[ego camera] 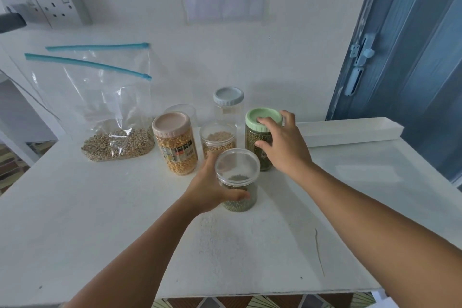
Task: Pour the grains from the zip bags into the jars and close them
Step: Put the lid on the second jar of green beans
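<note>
The left hand [212,184] wrapped its fingers round the clear-lidded jar of green grains [237,180]; just beyond, the right hand [280,142] gripped the green-lidded jar [260,132], fingertips on its lid.

Only one view is given, taken from the person's head. The white table [100,220] is looked down on from close above, facing the wall behind it. Both forearms are seen reaching out over the table.
</note>
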Available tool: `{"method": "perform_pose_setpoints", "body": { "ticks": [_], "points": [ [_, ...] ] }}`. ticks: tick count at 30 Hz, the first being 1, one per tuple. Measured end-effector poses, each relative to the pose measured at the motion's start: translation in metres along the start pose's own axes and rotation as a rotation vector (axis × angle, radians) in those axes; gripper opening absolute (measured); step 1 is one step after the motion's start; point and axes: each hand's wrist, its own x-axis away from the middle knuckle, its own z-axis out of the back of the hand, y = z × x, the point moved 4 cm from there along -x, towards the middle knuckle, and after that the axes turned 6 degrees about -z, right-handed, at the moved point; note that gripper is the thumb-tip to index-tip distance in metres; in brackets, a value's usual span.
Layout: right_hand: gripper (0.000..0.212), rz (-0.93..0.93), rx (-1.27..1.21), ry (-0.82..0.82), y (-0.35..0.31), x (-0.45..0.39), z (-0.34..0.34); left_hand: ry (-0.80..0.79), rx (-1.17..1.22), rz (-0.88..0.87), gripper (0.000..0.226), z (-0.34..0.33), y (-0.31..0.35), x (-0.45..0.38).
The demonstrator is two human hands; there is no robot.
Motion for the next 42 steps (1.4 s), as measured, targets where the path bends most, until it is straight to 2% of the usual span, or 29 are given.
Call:
{"method": "perform_pose_setpoints", "body": {
  "ticks": [8, 21, 23, 26, 28, 29, 30, 32, 34, 35, 37, 42],
  "points": [
    [0.058, -0.046, -0.040, -0.024, 0.023, -0.055, -0.009, 0.006, -0.012, 0.043, 0.116, -0.020, 0.005, -0.020],
    [0.057, -0.059, -0.088, -0.059, 0.049, -0.125, -0.026, 0.062, -0.050, 0.062, 0.105, -0.043, 0.010, -0.053],
    [0.063, -0.048, -0.088, -0.076, 0.051, -0.123, -0.027, 0.068, -0.049, 0.072, 0.105, -0.045, 0.011, -0.054],
    [0.083, -0.033, -0.141, -0.050, 0.054, -0.106, -0.025, 0.084, -0.053, 0.082, 0.108, -0.049, 0.011, -0.054],
    [0.087, -0.002, -0.236, 0.035, 0.058, -0.084, -0.019, 0.098, -0.063, 0.086, 0.111, -0.051, 0.012, -0.054],
    [0.086, 0.011, -0.326, 0.028, 0.062, -0.073, -0.017, 0.106, -0.066, 0.088, 0.114, -0.052, 0.012, -0.054],
    [0.086, 0.005, -0.452, -0.062, 0.065, -0.062, -0.014, 0.115, -0.068, 0.088, 0.118, -0.054, 0.012, -0.055],
    [0.090, -0.034, -0.672, -0.417, 0.070, -0.038, -0.015, 0.123, -0.068, 0.091, 0.123, -0.057, 0.013, -0.057],
    [0.099, -0.017, -0.686, -0.712, 0.074, -0.017, -0.016, 0.119, -0.055, 0.104, 0.126, -0.060, 0.014, -0.059],
    [0.104, -0.008, -0.680, -0.769, 0.078, -0.011, -0.016, 0.110, -0.046, 0.110, 0.126, -0.062, 0.015, -0.061],
    [0.109, -0.007, -0.690, -0.764, 0.086, -0.007, -0.016, 0.080, -0.033, 0.113, 0.123, -0.064, 0.018, -0.064],
    [0.103, -0.009, -0.738, -0.677, 0.096, -0.008, -0.016, 0.035, 0.000, 0.124, 0.114, -0.069, 0.020, -0.075]
  ]
}}
